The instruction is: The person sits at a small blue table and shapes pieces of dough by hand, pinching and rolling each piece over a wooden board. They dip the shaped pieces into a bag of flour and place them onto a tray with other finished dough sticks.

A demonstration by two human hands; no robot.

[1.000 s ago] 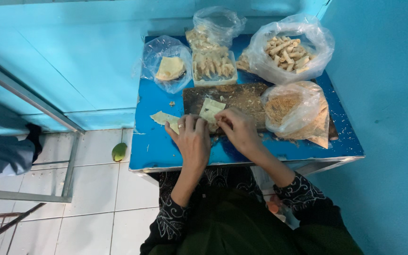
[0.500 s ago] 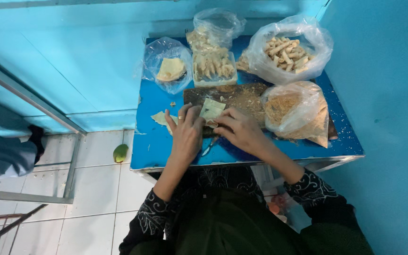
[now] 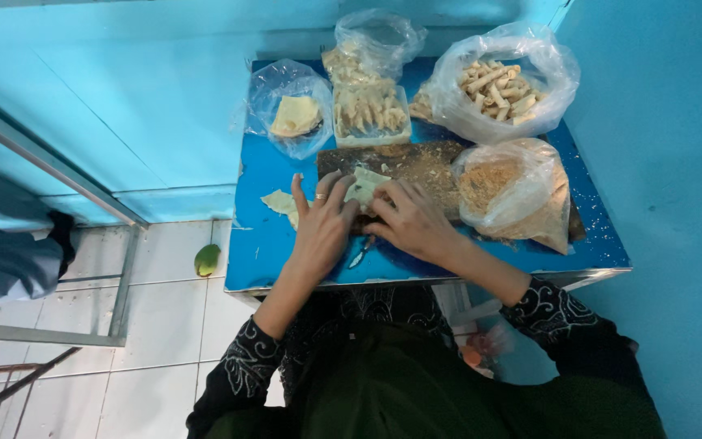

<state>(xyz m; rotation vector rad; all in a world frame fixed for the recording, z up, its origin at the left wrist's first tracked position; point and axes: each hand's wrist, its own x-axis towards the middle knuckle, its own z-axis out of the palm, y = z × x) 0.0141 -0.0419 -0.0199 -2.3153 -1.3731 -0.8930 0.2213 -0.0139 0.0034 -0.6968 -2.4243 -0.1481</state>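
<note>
Standing: blue table (image 3: 278, 175); white tiled floor (image 3: 164, 341).

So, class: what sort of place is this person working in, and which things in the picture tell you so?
Probably a small home or street-food snack-making corner. Both hands, left hand and right hand, press a pale wrapper on a crumb-covered board, among bags of rolled snacks, on a small blue table.

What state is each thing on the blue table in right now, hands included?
Left hand: fingers spread, pressing on the wrapper.
Right hand: fingers on the wrapper, no closed grip.
Pale wrapper: lying on the board under both hands.
Brown board: flat, covered in crumbs.
Crumb bag: open, slumped on its side.
Bag of rolls: open, upright.
Bag of wrappers: open.
Spare wrapper: flat on the table.
</note>
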